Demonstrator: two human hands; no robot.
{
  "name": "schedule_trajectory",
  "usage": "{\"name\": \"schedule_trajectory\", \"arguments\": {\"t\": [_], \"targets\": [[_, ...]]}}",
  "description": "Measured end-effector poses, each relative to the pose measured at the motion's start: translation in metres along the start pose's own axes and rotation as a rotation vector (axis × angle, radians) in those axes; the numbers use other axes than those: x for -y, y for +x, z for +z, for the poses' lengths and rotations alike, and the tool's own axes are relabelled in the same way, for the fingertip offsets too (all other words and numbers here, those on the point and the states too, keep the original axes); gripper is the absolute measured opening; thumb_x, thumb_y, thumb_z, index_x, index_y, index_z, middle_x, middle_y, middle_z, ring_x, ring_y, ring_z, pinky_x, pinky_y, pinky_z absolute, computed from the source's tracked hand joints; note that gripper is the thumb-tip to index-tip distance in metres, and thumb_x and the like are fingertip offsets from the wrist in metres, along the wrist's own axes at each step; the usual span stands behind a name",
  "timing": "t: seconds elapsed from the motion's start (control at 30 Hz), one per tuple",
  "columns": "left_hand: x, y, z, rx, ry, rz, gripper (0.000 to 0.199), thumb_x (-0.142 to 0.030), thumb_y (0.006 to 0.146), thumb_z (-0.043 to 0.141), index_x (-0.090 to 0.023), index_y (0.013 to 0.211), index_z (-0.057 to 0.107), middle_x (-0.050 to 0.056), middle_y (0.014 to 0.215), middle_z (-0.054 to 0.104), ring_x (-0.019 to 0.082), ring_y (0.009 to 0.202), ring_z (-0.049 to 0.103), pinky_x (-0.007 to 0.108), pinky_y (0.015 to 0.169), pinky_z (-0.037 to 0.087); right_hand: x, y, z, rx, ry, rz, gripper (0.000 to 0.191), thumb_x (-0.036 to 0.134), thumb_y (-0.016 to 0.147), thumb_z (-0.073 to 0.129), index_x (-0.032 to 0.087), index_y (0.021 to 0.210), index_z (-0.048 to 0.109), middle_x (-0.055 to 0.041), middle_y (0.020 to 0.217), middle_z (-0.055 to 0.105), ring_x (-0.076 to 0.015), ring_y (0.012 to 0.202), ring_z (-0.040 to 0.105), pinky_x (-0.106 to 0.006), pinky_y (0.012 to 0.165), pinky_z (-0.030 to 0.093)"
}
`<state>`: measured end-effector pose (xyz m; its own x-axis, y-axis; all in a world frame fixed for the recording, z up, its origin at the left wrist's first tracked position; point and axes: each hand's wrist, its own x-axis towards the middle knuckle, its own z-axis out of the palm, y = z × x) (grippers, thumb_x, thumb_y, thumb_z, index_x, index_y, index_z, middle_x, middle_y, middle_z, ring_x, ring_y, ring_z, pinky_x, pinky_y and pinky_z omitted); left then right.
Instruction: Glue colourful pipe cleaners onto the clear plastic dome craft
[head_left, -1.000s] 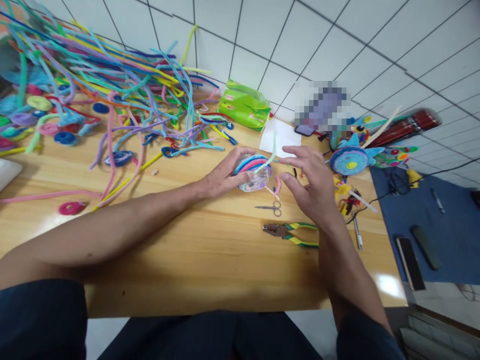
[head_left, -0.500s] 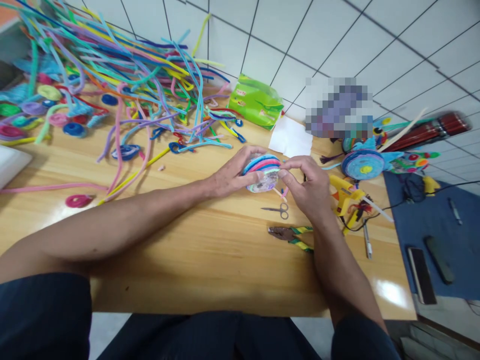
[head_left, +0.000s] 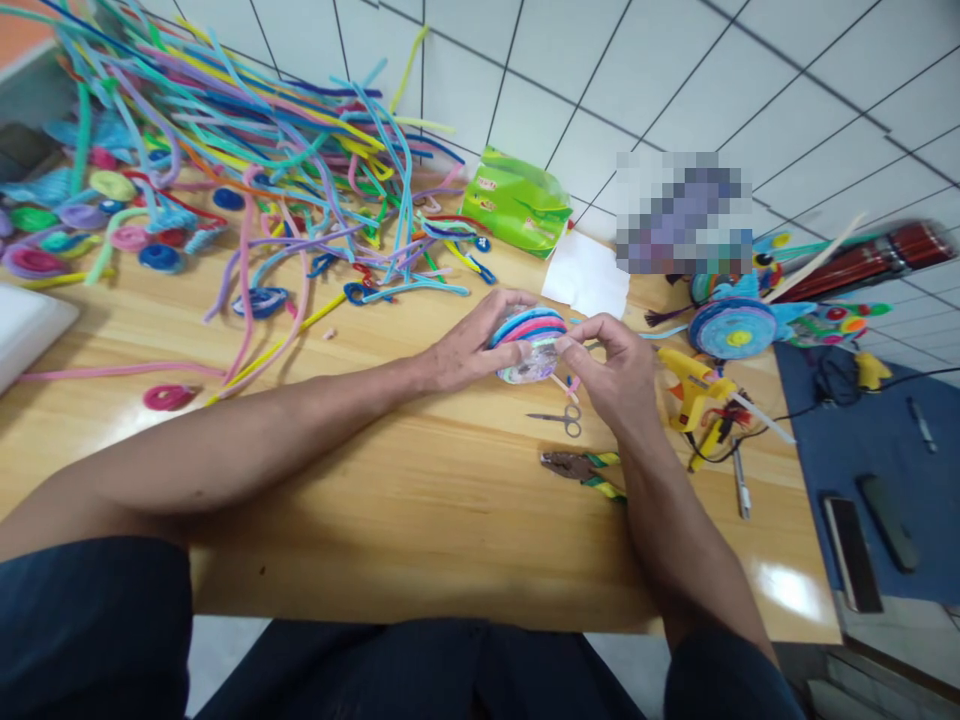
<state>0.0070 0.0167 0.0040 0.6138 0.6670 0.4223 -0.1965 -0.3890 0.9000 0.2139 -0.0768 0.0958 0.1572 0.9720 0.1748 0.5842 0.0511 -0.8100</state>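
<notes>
A round piece [head_left: 529, 345] wound with blue, pink and white strips is held above the table by my left hand [head_left: 480, 345], thumb on its face and fingers behind. At its right edge, the thumb and index finger of my right hand [head_left: 611, 370] are pinched together, with a thin strip apparently between them; the tips are too small to make out fully. Small scissors [head_left: 559, 418] lie just below the piece. Pliers [head_left: 581, 468] with green and yellow handles rest under my right wrist.
Many coloured pipe cleaners [head_left: 300, 130] and coils spread over the back left. A green packet [head_left: 517, 205] and white paper [head_left: 586, 275] lie behind my hands. Right of them are a yellow glue gun [head_left: 694, 390], a blue disc fish [head_left: 735, 328] and a pen [head_left: 741, 480].
My right thumb and index finger have shifted slightly at the edge of the round piece. My left hand keeps its hold, and the whole view has moved a little.
</notes>
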Motion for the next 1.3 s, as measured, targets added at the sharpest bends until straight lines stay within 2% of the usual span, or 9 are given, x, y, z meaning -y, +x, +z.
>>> {"name": "schedule_trajectory", "arguments": {"t": [0.23, 0.43, 0.67, 0.9, 1.07, 1.3], "targets": [[0.0023, 0.0007, -0.0014, 0.003, 0.014, 0.010, 0.070, -0.072, 0.101, 0.077, -0.024, 0.149, 0.058, 0.016, 0.153, 0.068, 0.034, 0.143, 0.068, 0.055, 0.130, 0.054, -0.0015, 0.0021, 0.0061, -0.032, 0.043, 0.008, 0.016, 0.040, 0.082, 0.075, 0.026, 0.078, 0.067, -0.0012, 0.079, 0.070, -0.0204, 0.077, 0.066, -0.033, 0.065, 0.052], [0.0018, 0.0008, -0.0022, 0.022, 0.027, 0.046, 0.067, -0.069, 0.102, 0.077, -0.025, 0.149, 0.058, 0.015, 0.152, 0.068, 0.034, 0.143, 0.069, 0.055, 0.127, 0.056, -0.0043, 0.0017, 0.0061, -0.033, 0.018, -0.002, 0.014, 0.037, 0.083, 0.075, 0.026, 0.078, 0.068, 0.0003, 0.075, 0.070, -0.0206, 0.078, 0.068, -0.032, 0.065, 0.050], [0.0013, -0.0014, -0.0027, 0.009, 0.043, 0.010, 0.071, -0.072, 0.099, 0.079, -0.026, 0.149, 0.057, 0.014, 0.152, 0.067, 0.034, 0.140, 0.070, 0.054, 0.124, 0.060, -0.0060, 0.0006, 0.0071, -0.020, 0.016, -0.026, 0.012, 0.033, 0.084, 0.075, 0.027, 0.078, 0.067, -0.0005, 0.078, 0.072, -0.0200, 0.074, 0.066, -0.032, 0.061, 0.048], [0.0022, -0.0057, -0.0059, 0.020, 0.077, -0.016, 0.070, -0.068, 0.101, 0.078, -0.026, 0.151, 0.053, 0.014, 0.153, 0.067, 0.035, 0.142, 0.068, 0.057, 0.128, 0.056, -0.0029, 0.0000, 0.0083, -0.029, -0.022, -0.122, 0.012, 0.027, 0.084, 0.074, 0.026, 0.075, 0.066, 0.0008, 0.076, 0.071, -0.0195, 0.077, 0.064, -0.037, 0.081, 0.055], [0.0004, -0.0058, -0.0051, 0.006, 0.091, -0.021, 0.071, -0.070, 0.099, 0.078, -0.026, 0.148, 0.052, 0.013, 0.153, 0.066, 0.035, 0.143, 0.067, 0.056, 0.126, 0.057, 0.0012, -0.0015, 0.0086, 0.016, 0.015, -0.087, 0.011, 0.024, 0.086, 0.072, 0.026, 0.077, 0.066, 0.0012, 0.074, 0.068, -0.0203, 0.078, 0.064, -0.036, 0.077, 0.053], [-0.0022, -0.0058, -0.0048, -0.009, 0.116, -0.025, 0.074, -0.075, 0.097, 0.077, -0.026, 0.146, 0.053, 0.012, 0.148, 0.067, 0.033, 0.137, 0.069, 0.053, 0.124, 0.058, 0.0009, 0.0001, 0.0092, 0.023, -0.004, -0.140, 0.010, 0.022, 0.084, 0.071, 0.025, 0.076, 0.066, 0.0019, 0.075, 0.068, -0.0177, 0.073, 0.059, -0.035, 0.076, 0.051]]}}
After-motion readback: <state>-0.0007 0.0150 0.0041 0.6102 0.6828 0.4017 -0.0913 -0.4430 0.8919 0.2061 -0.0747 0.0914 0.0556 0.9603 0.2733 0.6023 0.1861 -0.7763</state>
